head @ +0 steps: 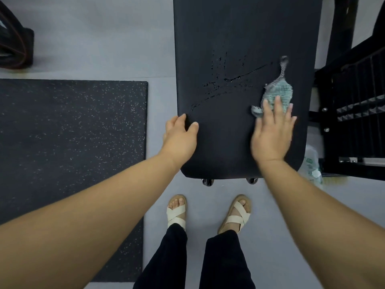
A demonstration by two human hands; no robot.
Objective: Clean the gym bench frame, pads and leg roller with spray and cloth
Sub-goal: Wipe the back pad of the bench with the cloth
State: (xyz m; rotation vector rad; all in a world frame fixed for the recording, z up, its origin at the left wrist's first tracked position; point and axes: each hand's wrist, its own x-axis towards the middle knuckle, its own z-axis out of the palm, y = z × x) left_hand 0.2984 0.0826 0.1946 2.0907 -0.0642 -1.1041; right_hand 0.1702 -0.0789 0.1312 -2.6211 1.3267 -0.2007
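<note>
One cloth [278,91] lies on the pad [239,38], partly beneath the right grip [271,134].

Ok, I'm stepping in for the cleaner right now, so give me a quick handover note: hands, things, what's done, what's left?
Left grip holds the left edge of the bench pad.
Right grip presses the cloth flat on the pad's right side, fingers straight.
Done: pad sprayed; wet streaks lie mid-pad, unwiped.
Left: wipe those streaks and the rest of the pad, then the frame and leg roller, neither clearly in view.
Spray bottle not clearly in view.
</note>
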